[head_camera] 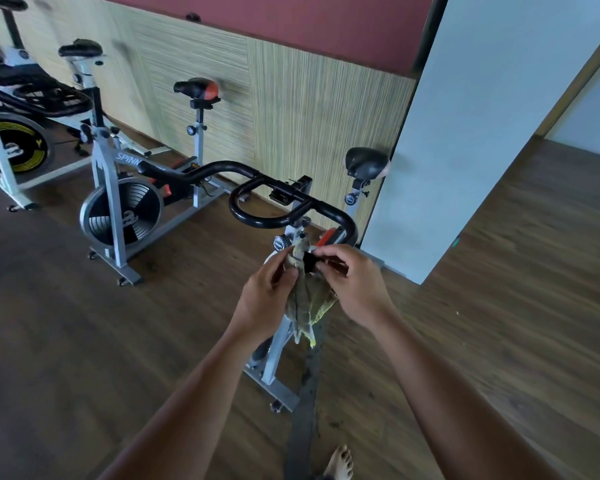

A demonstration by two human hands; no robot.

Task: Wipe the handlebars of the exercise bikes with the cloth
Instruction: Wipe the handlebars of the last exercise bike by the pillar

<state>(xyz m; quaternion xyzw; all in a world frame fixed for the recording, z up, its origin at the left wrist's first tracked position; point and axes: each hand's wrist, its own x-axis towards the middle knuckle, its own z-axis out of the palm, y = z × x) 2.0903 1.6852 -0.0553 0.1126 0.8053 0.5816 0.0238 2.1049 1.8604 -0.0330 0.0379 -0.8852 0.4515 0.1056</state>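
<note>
Left hand (267, 292), right hand (352, 285) both pinch cloth (309, 304), bunched at near handlebar (326, 207) end. Risks: hanging tail may snag knob (280, 243); bunched cloth may skip far loop.

glossy black handlebars (288, 216), wood-look floor (499, 306)

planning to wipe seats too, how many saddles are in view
4 saddles: one at the top left corner, one right of it, a black and orange one mid-wall, one beside the pale pillar. More may be off frame left.
</note>
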